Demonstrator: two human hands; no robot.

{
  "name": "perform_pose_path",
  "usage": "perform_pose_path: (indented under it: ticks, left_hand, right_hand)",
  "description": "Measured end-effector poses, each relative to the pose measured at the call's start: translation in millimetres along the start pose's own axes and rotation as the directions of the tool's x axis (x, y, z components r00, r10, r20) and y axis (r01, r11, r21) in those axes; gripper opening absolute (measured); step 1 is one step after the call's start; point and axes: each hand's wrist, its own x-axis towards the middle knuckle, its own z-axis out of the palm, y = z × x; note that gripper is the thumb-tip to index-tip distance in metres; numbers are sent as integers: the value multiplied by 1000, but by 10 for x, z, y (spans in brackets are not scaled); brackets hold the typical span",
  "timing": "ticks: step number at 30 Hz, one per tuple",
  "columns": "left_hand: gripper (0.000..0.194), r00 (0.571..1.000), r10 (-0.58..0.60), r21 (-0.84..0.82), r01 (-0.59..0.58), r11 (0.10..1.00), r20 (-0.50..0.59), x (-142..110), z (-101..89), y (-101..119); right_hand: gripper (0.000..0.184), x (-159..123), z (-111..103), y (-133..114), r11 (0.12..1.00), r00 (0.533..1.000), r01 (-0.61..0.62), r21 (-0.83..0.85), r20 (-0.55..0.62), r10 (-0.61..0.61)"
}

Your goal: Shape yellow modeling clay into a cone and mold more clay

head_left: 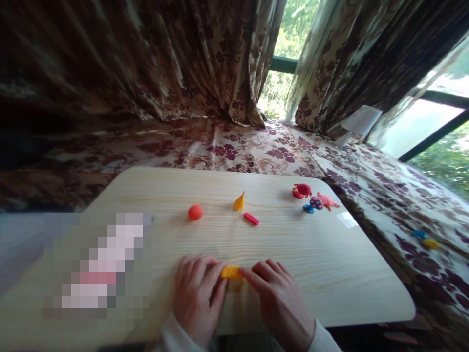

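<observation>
Near the front edge of the table, a small yellow block of modelling clay [231, 272] lies between my two hands. My left hand [198, 293] has thumb and forefinger closed on its left end. At the right end, the curled fingers of my right hand [278, 293] press against the block. Farther back are an orange-red ball [195, 212], a yellow piece with a pointed tip [239, 202] and a pinkish-red bar [251, 218], all apart from the hands.
Toward the table's back right corner stand a red figure [303, 189], a blue mushroom-like figure with a dotted top [315, 203] and a pink figure [327, 201]. Pixel blur hides something at left. Blue and yellow pieces [430, 243] lie on the floral cloth beyond the table [351, 278].
</observation>
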Motion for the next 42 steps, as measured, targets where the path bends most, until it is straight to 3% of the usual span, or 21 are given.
perform_pose_path:
  ticks: [18,25,42]
  left_hand:
    - [22,996,87,63,-89,994,30,-13,0,-70]
    - [18,1000,10,-11,-10,1000,-14,-2,-6,-12]
    - [18,1000,11,-18,-11,1000,6,-8,-11,-10]
  right_hand:
    - [44,-17,22,31,1000,999,-28,-3,-29,28]
    - [51,-19,52,-19,999,1000,20,-28,-11,-21]
    - [48,29,72,-90,997,998,-9,-72,57,13]
